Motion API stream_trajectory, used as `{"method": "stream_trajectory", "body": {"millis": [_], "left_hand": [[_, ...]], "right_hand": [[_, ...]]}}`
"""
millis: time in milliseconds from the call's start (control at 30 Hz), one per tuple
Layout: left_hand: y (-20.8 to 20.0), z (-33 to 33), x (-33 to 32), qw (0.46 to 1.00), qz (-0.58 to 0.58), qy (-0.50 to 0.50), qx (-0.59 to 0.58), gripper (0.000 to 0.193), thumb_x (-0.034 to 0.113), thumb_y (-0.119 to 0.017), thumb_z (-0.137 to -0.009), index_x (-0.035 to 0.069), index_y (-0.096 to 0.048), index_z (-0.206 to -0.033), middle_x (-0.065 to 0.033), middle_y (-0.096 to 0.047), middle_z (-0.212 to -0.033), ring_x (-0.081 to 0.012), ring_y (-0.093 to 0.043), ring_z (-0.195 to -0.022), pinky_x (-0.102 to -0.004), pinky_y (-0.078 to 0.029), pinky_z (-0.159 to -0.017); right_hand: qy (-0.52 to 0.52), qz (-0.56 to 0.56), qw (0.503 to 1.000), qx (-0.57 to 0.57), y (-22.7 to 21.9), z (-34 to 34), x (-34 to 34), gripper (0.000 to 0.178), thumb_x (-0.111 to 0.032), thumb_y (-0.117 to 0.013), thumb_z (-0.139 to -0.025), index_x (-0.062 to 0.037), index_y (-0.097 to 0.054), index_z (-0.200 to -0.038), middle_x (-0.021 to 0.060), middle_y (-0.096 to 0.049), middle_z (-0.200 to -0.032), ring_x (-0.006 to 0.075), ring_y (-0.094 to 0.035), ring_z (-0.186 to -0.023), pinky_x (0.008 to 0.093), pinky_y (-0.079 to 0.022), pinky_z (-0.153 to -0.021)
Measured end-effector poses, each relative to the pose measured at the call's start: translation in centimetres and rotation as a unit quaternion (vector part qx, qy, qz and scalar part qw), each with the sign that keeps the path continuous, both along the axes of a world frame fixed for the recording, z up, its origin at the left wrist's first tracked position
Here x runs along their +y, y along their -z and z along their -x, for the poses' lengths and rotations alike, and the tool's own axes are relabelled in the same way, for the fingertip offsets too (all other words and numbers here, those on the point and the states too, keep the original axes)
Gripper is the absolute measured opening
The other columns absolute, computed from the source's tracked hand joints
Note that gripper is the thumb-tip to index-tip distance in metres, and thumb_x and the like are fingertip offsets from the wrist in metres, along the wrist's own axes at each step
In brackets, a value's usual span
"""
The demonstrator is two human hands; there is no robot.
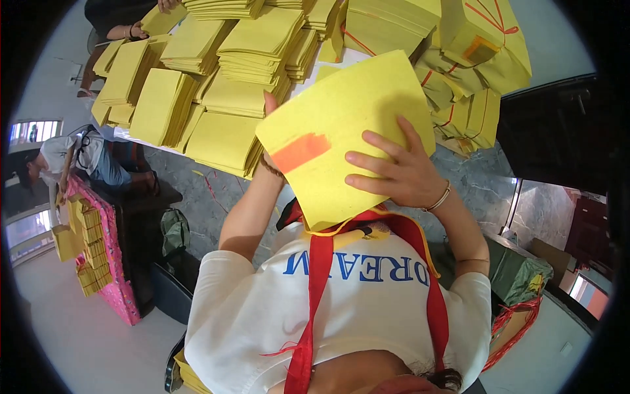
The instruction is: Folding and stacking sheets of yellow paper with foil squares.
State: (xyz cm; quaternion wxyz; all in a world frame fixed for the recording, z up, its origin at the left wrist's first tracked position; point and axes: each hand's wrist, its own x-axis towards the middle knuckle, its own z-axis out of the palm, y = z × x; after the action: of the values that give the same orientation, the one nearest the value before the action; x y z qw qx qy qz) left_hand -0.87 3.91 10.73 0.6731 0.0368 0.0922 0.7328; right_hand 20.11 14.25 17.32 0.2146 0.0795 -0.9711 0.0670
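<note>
In front of my chest I have a sheaf of yellow paper (367, 98), tilted, with an orange painted patch near its left corner. My left hand (270, 105) holds its left edge; the thumb shows there and the other fingers are hidden behind the paper. Across the right part of the top face lies my right hand (400, 167), its fingers spread and touching the paper. Just beyond, stacks of yellow paper (226, 141) cover the white-topped table (315, 71).
Bundles tied with red string (472, 121) stand at the right end of the table. A person's hand (136, 30) is at the far left. Another person (79, 157) bends over a pink-covered table (118, 262) with yellow bundles. A green sack (518, 269) and red strings (518, 322) are at lower right.
</note>
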Motion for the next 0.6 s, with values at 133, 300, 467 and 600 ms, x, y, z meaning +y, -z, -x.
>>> {"method": "stream_trajectory", "body": {"millis": [133,300,467,600], "left_hand": [[0.9,2.8,0.1,0.993,0.030,0.101,0.046,0.067,0.046,-0.044,-0.080,-0.002,-0.034,-0.126,-0.0171,-0.044,-0.122,-0.0269,-0.047,-0.109,-0.0382,-0.037,-0.092],[-2.1,3.4,1.3,0.956,-0.037,0.160,0.243,0.057,0.017,-0.049,-0.076,-0.006,-0.032,-0.125,-0.0170,-0.047,-0.119,-0.0245,-0.050,-0.105,-0.0327,-0.040,-0.089],[-2.4,3.4,2.1,0.958,-0.023,0.123,0.259,0.057,0.005,-0.048,-0.070,-0.006,-0.033,-0.124,-0.0156,-0.049,-0.116,-0.0208,-0.052,-0.103,-0.0296,-0.040,-0.089],[-1.6,3.3,3.5,0.956,-0.018,0.108,0.273,0.055,0.005,-0.047,-0.071,-0.006,-0.034,-0.124,-0.0146,-0.049,-0.115,-0.0187,-0.052,-0.102,-0.0283,-0.040,-0.088]], "right_hand": [[-0.049,-0.018,0.998,-0.028,0.4,0.2,0.2,0.031,-0.015,-0.050,-0.076,-0.0300,-0.053,-0.104,-0.0098,-0.048,-0.117,0.0184,-0.040,-0.115,0.0527,-0.021,-0.100],[0.027,-0.016,0.999,0.022,1.5,-0.5,1.1,0.035,-0.019,-0.054,-0.076,-0.0260,-0.049,-0.110,-0.0013,-0.046,-0.120,0.0199,-0.039,-0.115,0.0520,-0.022,-0.098],[0.316,0.346,0.833,0.295,5.4,1.0,-0.3,0.044,-0.027,-0.052,-0.083,-0.0103,-0.041,-0.122,0.0071,-0.043,-0.123,0.0227,-0.038,-0.115,0.0412,-0.026,-0.098],[0.132,0.857,0.421,0.267,7.1,0.7,-1.9,0.044,-0.031,-0.044,-0.088,-0.0020,-0.039,-0.121,0.0088,-0.045,-0.120,0.0223,-0.042,-0.110,0.0339,-0.033,-0.093]]}}
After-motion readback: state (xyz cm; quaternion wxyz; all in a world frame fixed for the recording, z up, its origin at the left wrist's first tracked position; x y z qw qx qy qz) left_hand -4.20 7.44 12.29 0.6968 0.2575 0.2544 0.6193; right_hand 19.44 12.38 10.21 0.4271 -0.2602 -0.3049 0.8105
